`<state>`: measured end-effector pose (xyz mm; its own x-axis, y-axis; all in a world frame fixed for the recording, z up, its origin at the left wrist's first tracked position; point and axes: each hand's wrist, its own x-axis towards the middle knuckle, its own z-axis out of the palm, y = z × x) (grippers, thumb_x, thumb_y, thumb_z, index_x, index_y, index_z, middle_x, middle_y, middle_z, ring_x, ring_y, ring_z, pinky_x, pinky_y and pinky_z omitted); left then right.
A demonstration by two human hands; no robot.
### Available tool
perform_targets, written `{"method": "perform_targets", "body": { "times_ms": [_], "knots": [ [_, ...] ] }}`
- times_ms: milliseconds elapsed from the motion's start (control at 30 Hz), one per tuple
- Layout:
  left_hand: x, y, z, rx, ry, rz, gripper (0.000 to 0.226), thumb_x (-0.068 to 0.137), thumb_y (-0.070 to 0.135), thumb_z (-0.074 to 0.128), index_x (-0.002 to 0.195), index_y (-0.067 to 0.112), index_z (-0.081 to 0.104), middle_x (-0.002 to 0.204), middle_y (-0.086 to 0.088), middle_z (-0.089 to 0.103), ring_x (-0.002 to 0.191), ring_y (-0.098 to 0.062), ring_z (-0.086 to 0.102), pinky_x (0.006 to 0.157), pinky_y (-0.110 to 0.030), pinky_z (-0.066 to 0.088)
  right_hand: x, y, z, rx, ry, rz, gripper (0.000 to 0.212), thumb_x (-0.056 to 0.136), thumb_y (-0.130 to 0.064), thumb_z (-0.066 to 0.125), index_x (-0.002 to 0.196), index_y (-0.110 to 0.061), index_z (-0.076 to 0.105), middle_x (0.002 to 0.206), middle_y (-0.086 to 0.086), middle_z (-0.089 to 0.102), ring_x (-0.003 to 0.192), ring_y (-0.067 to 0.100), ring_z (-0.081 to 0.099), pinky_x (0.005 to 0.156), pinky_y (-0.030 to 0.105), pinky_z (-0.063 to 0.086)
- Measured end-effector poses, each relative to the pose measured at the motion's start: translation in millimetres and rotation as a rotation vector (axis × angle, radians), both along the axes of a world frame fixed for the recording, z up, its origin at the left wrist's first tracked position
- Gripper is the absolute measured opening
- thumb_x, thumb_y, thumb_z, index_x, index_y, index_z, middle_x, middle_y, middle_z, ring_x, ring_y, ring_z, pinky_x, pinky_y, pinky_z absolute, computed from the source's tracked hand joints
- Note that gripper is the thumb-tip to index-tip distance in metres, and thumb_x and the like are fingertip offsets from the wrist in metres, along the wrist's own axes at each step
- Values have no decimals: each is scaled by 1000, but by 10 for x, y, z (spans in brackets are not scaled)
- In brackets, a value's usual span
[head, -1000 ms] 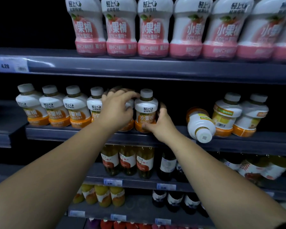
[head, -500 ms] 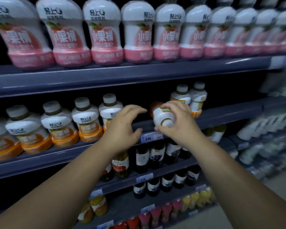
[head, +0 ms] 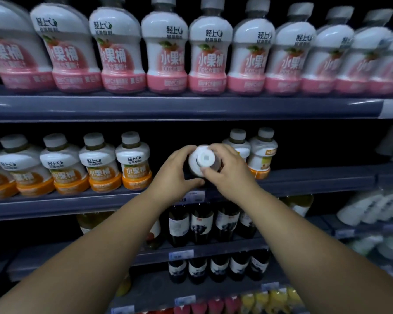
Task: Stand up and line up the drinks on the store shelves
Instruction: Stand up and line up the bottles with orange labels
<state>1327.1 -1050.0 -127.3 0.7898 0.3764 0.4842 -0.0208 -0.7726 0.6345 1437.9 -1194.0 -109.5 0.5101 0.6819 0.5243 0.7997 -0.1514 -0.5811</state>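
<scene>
A white drink bottle (head: 201, 160) lies tipped with its cap toward me, above the middle shelf (head: 315, 180). My left hand (head: 175, 173) cups its left side and my right hand (head: 227, 171) grips its right side and cap end. Left of my hands, several white-and-orange bottles (head: 135, 162) stand upright in a row. Two more orange-labelled bottles (head: 262, 152) stand upright just right of my hands. A gap of bare shelf lies between the row and the held bottle.
The top shelf (head: 191, 107) carries a long row of large white-and-pink bottles (head: 166, 53). Dark bottles (head: 201, 223) fill the shelf below my hands, and more dark and coloured bottles stand lower down. Pale blurred packs (head: 372, 209) sit at the right.
My view has swung and moved closer. The fallen bottle has turned so its cap faces me, and my left hand has come in to touch it alongside my right hand.
</scene>
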Motion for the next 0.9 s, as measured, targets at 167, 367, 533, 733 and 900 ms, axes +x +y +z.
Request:
{"method": "perform_targets", "body": {
  "times_ms": [167,367,533,733,900],
  "knots": [
    [-33,85,178,-141,25,79,30,98,27,56,128,27,52,122,7,61,111,-10,58,87,-28,47,64,282,243,-16,371,-6,40,93,-48,63,128,-30,59,127,-5,63,115,13,59,99,37,49],
    [-145,269,250,-174,165,133,40,99,18,55,138,25,51,134,3,59,120,-14,55,98,-26,41,129,354,-17,-191,449,126,92,83,-22,80,155,-27,24,139,-10,50,128,10,48,104,28,40],
    [-297,195,388,-165,23,110,40,96,2,52,128,24,60,122,9,61,110,-6,58,101,-26,47,152,490,-115,-146,430,61,98,79,-35,84,154,-28,23,137,-8,53,122,14,51,106,35,43],
    [-731,428,493,384,-137,356,36,87,2,58,118,16,67,119,-2,58,110,-20,55,95,-36,49,271,591,-159,-137,546,100,70,82,-26,82,140,-21,42,128,-1,62,119,20,59,104,41,47],
    [-922,656,372,297,74,424,43,88,3,61,127,20,63,135,-11,46,124,-32,48,102,-41,45,126,675,-182,-56,658,140,57,83,-22,81,129,-23,48,116,-4,61,103,11,58,89,29,43]
  ]
}}
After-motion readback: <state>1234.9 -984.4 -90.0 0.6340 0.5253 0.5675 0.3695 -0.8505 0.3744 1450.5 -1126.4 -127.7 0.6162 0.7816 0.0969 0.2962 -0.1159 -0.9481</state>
